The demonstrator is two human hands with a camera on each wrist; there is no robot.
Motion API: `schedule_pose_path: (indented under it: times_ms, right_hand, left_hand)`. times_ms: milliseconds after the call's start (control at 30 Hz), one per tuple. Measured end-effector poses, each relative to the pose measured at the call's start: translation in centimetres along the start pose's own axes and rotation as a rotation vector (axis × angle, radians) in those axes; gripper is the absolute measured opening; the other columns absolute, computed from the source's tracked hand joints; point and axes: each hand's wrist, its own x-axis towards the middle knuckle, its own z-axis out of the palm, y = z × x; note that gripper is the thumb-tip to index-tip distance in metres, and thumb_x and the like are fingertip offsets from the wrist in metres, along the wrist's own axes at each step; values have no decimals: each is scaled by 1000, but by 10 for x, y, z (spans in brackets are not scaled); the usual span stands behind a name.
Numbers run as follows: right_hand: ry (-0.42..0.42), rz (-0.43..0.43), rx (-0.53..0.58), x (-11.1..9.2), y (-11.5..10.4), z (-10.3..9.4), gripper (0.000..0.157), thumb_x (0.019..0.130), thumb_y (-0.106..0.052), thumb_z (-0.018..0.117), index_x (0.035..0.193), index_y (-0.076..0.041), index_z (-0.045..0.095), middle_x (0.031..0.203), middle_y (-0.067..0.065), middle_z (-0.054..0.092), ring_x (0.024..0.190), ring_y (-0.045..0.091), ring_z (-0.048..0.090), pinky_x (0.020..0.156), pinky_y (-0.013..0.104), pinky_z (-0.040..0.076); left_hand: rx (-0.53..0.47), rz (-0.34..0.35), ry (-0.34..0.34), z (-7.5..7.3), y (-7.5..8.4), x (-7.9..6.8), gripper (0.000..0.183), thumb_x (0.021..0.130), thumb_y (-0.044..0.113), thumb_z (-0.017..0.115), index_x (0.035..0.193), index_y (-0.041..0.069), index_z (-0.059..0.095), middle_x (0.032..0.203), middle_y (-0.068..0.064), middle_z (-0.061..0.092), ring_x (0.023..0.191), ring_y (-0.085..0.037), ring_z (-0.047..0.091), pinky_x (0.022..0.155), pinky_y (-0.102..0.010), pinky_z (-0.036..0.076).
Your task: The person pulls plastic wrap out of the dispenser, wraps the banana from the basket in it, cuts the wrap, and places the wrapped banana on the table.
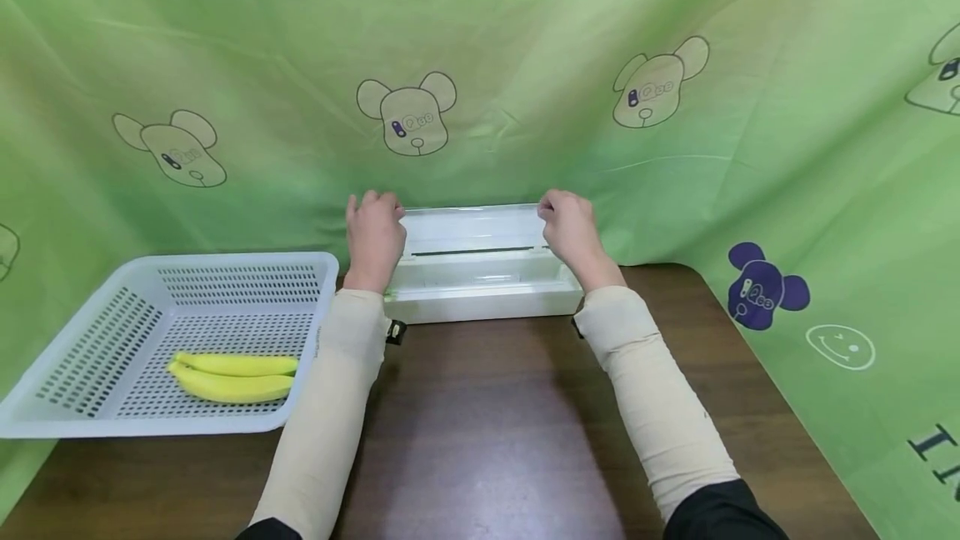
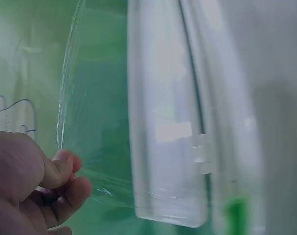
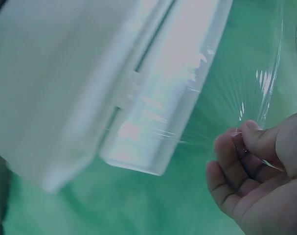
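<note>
My left hand [image 1: 375,242] and right hand [image 1: 572,232] are raised at the two ends of a white cling film dispenser [image 1: 483,304], whose lid [image 1: 472,230] is flipped up. Between thumb and fingertips, the left hand pinches one corner of clear cling film [image 2: 97,98]. The right hand pinches the opposite corner, where the cling film [image 3: 246,83] gathers into fine creases. The film stretches over the lid and past its edge, with a wrinkled free edge between the hands. A green piece [image 2: 236,215] shows at the dispenser's left end.
A pale plastic basket [image 1: 330,273] with slotted walls stands on the left, and two bananas [image 1: 232,377] lie in it. The dispenser sits at the back of a brown wooden table [image 1: 480,423], against a green printed cloth [image 1: 525,107].
</note>
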Motion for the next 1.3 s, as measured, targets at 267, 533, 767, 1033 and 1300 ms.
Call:
schedule_pose_path:
  times_ms: [267, 533, 767, 1033, 1300]
  right_hand:
    - [3, -7, -28, 24, -8, -15, 10, 98, 4, 57, 103, 6, 66, 105, 23, 67, 98, 38, 58, 91, 50, 46]
    - [-1, 4, -22, 36, -9, -21, 12, 97, 7, 56, 105, 7, 65, 106, 23, 66, 101, 39, 58, 94, 49, 47]
    - [0, -3, -23, 47, -15, -31, 13, 98, 7, 55, 107, 8, 64, 108, 23, 65, 103, 39, 57, 94, 48, 48]
    - [-4, -15, -27, 59, -22, -44, 15, 97, 9, 54, 109, 8, 64, 111, 23, 64, 106, 39, 56, 97, 47, 46]
    - [-7, 1, -38, 68, -32, -58, 17, 98, 9, 54, 113, 8, 63, 114, 23, 63, 110, 38, 55, 99, 46, 46]
  left_hand:
    - [12, -7, -11, -21, 9, 20, 9, 96, 4, 66, 102, -1, 71, 107, -16, 69, 111, -33, 61, 120, -52, 13]
    - [16, 6, -25, -26, 10, 34, 9, 96, 3, 65, 103, 0, 70, 108, -16, 68, 112, -32, 60, 121, -51, 10]
    - [39, 41, -1, -34, 13, 48, 10, 94, -1, 66, 102, -1, 70, 108, -17, 69, 112, -33, 61, 121, -51, 11]
    - [41, 62, 13, -46, 17, 59, 11, 96, 1, 65, 104, -1, 71, 112, -18, 68, 115, -33, 59, 121, -52, 12]
    - [47, 73, 31, -57, 24, 72, 13, 98, 3, 63, 107, -1, 71, 114, -17, 68, 115, -32, 60, 121, -50, 11]
